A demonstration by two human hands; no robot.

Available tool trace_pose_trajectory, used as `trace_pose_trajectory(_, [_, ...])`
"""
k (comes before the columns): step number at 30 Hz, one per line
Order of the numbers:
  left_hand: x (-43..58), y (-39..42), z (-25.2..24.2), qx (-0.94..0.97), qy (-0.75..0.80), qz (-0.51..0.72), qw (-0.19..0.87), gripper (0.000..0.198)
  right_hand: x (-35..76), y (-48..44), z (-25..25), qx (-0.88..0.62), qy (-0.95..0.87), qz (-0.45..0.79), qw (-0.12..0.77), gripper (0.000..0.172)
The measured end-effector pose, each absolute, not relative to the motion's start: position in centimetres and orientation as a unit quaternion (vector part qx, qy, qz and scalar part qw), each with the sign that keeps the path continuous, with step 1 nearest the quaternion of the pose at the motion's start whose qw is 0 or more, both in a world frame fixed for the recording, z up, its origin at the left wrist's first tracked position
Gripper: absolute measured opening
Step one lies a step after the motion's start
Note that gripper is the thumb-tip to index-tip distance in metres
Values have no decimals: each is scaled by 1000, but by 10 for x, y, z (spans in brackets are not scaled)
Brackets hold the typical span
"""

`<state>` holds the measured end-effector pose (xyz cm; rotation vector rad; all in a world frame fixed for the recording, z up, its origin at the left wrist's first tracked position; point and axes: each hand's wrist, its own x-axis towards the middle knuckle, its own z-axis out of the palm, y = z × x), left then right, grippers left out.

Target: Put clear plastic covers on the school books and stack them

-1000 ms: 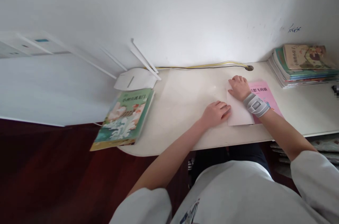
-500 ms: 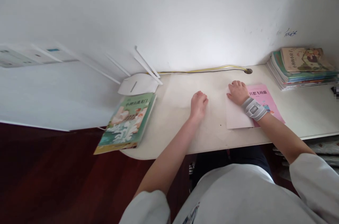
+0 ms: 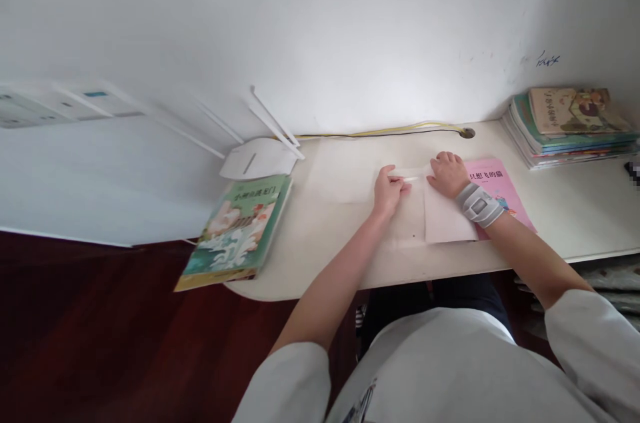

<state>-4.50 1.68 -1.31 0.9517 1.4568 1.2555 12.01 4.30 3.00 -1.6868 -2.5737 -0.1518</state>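
The pink book [image 3: 493,178] lies on the white desk with its cover opened toward the right; a blank white page [image 3: 447,222] shows on its left. My right hand [image 3: 449,175], with a grey band on the wrist, rests on the upper part of that page, thumb apart from the fingers. Just left of the book, my left hand [image 3: 391,191] is closed in a pinch on the edge of a clear plastic sheet [image 3: 413,213] that reaches to the page. Another thin see-through sheet [image 3: 335,173] appears to lie flat behind my left hand.
A green picture book [image 3: 235,230] tops a pile at the desk's left end, overhanging the edge. Behind it stands a white router [image 3: 260,160] with antennas. Cables [image 3: 375,134] run along the wall to a hole. More books [image 3: 575,126] are stacked at the right.
My left hand has moved right, toward the book, bringing the clear sheet's edge with it. My right hand has stayed on the page.
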Motion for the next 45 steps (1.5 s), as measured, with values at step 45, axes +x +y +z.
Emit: trace_pose_trajectory(45, [-33,13,-16,406,566,555,456,51,163,75,11,-342,-918,159,122,41])
